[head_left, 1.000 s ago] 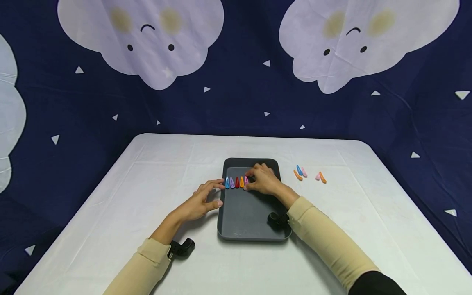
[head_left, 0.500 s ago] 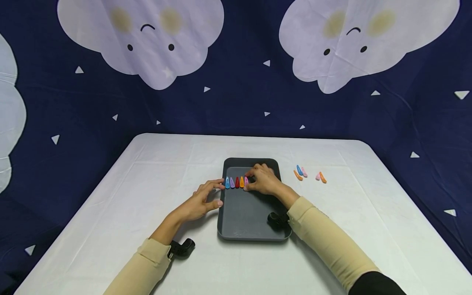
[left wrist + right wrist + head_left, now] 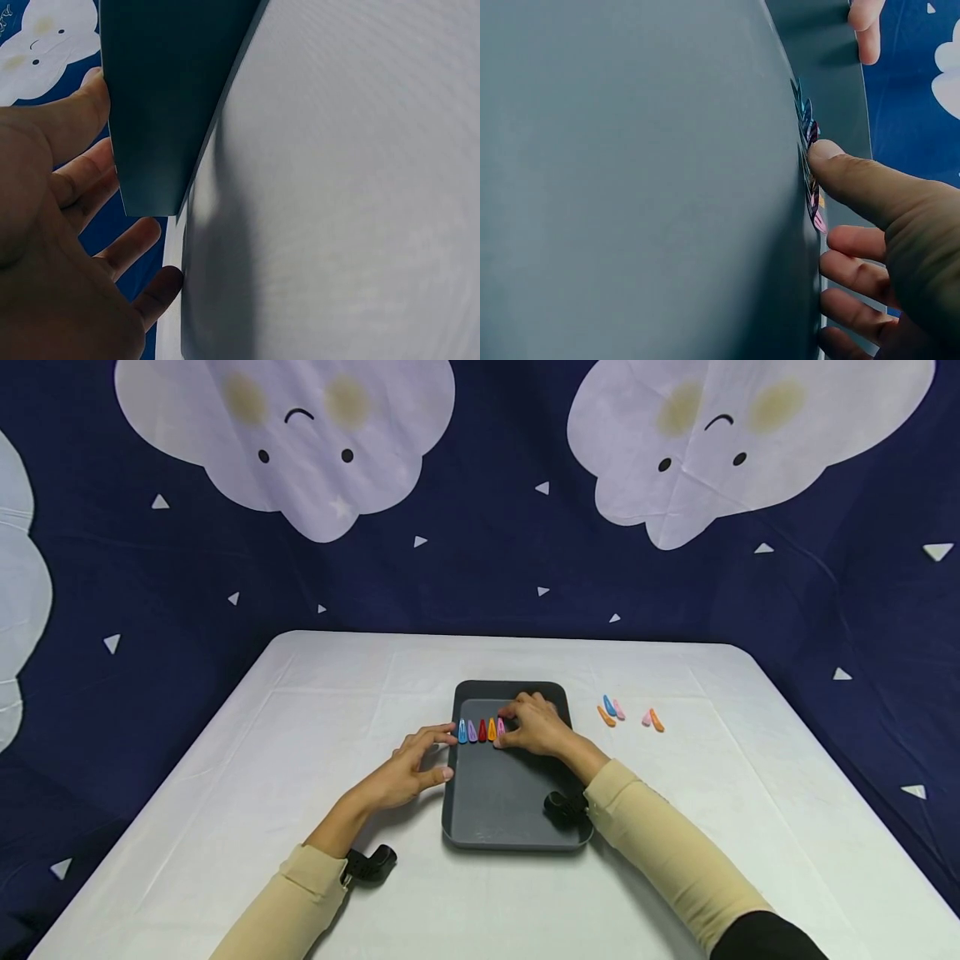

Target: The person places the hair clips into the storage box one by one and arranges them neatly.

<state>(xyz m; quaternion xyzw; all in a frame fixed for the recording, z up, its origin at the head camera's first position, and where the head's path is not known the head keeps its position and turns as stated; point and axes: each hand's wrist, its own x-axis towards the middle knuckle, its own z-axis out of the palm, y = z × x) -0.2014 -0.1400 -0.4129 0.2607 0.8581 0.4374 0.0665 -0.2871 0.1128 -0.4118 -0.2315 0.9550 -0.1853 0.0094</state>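
Head view: the right hand [image 3: 534, 727] reaches over the tray [image 3: 495, 810], its sleeved forearm [image 3: 671, 847] angled in from lower right. Thumb and forefinger pinch the pink hair clip [image 3: 501, 726] between their tips; four other clips [image 3: 482, 731] lie just left of them. The left hand [image 3: 401, 775], fingers extended and spread, touches the tray edge.

R grip [image 3: 536, 727] partly hides pink clip [image 3: 501, 725], head view; L sleeve [image 3: 281, 902] cut off at btm.

The white-covered table [image 3: 345, 693] bore a grey tray [image 3: 491, 810]; right of the tray lay three small clips [image 3: 609, 705] and, farther right, two more clips [image 3: 657, 721].
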